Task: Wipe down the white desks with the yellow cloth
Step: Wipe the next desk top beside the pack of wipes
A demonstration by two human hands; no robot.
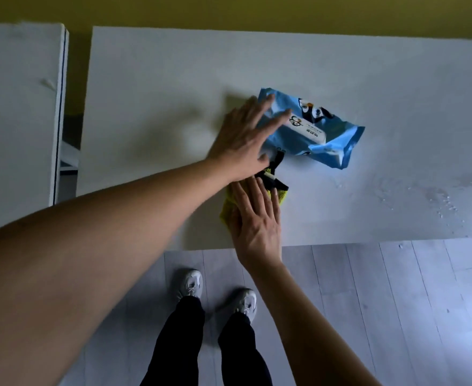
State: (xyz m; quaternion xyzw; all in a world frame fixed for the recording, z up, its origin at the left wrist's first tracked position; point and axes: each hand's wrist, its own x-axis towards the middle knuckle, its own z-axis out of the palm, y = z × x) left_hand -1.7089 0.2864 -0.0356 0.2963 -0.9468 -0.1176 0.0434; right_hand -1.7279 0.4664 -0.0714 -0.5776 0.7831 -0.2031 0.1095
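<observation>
The yellow cloth (225, 209) lies bunched near the front edge of the wide white desk (156, 87), mostly hidden under my right hand (257, 218), which presses flat on it with straight fingers. My left hand (243, 137) reaches across with spread fingers resting on the left end of a blue wet-wipes pack (326, 132). A small black object (275, 181) with a white stripe sits between both hands, at the cloth's far edge.
A second white desk (17, 112) stands to the left across a narrow gap. Wet streaks and droplets (438, 196) mark the right part of the wide desk. A yellow wall runs behind. My shoes (215, 293) stand on the grey plank floor.
</observation>
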